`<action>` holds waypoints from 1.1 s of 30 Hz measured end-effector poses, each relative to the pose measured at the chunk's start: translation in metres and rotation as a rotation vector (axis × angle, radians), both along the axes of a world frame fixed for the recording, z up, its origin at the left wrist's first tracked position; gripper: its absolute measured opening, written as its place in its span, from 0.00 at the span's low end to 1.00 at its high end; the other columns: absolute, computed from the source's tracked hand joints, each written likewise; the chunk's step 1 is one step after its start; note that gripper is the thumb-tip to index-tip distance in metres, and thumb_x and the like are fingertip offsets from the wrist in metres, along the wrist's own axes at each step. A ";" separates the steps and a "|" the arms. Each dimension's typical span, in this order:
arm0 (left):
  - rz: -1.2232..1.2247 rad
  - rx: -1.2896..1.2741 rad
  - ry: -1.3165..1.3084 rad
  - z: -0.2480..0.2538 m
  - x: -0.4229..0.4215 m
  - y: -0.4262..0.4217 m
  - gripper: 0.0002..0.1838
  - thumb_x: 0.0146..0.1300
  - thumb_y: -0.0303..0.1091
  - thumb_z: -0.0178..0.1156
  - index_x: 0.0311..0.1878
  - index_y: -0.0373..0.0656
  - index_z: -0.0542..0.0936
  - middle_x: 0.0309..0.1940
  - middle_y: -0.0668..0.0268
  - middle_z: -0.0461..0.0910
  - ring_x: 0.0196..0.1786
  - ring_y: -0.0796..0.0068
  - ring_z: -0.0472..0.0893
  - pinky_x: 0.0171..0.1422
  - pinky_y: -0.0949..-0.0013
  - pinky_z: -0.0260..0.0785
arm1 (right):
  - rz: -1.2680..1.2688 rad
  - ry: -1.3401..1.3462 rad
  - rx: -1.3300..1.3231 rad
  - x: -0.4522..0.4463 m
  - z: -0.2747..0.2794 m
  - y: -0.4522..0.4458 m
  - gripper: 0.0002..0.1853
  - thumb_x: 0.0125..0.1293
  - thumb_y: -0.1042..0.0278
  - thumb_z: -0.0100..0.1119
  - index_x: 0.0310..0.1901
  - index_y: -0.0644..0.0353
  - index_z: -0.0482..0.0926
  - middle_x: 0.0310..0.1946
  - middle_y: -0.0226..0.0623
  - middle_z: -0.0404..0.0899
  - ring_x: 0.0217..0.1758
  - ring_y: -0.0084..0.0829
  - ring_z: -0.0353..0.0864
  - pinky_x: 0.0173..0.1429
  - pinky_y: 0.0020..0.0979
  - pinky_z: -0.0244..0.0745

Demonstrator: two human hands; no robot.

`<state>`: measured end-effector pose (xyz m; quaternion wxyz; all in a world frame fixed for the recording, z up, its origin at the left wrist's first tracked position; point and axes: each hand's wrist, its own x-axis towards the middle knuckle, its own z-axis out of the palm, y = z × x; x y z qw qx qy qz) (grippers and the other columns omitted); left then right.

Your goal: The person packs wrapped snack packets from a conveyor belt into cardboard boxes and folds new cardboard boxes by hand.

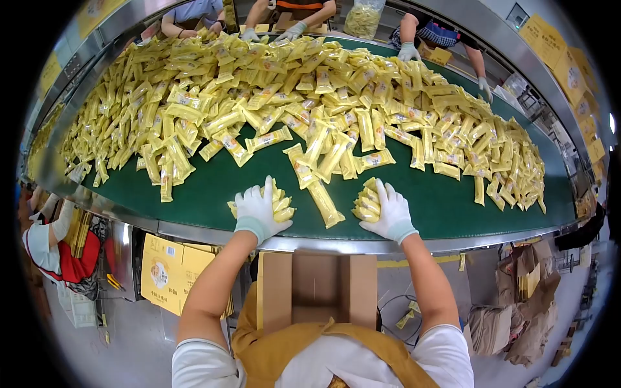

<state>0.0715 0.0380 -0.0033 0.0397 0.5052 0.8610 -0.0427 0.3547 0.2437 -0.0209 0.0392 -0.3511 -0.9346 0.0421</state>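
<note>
My left hand (260, 211), in a white glove, is closed round a bunch of yellow snack packets (282, 205) near the belt's front edge. Opposite it, my gloved right hand (390, 215) grips a similar bunch of packets (366, 202). Between the two hands a single yellow packet (325, 204) lies slanted on the green conveyor belt (213, 187). Beyond them spreads a large heap of the same wrapped packets (259, 84). Below the belt edge, in front of my body, stands an open cardboard box (317, 284); no packets show inside it.
Folded yellow cartons (169, 275) stand at the left below the belt. Across the belt, co-workers' gloved hands (292, 30) reach towards the heap. Another person (55, 242) is at the far left. Brown paper sacks (524, 310) lie on the floor at right. A metal rim (414, 246) edges the belt.
</note>
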 end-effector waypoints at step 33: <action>-0.712 0.481 -0.001 -0.006 0.145 -0.068 0.34 0.58 0.35 0.58 0.69 0.36 0.70 0.49 0.57 0.75 0.57 0.57 0.75 0.65 0.50 0.63 | 0.761 -0.576 -0.653 -0.007 -0.106 -0.242 0.39 0.64 0.54 0.56 0.75 0.63 0.62 0.68 0.59 0.70 0.63 0.54 0.79 0.63 0.53 0.73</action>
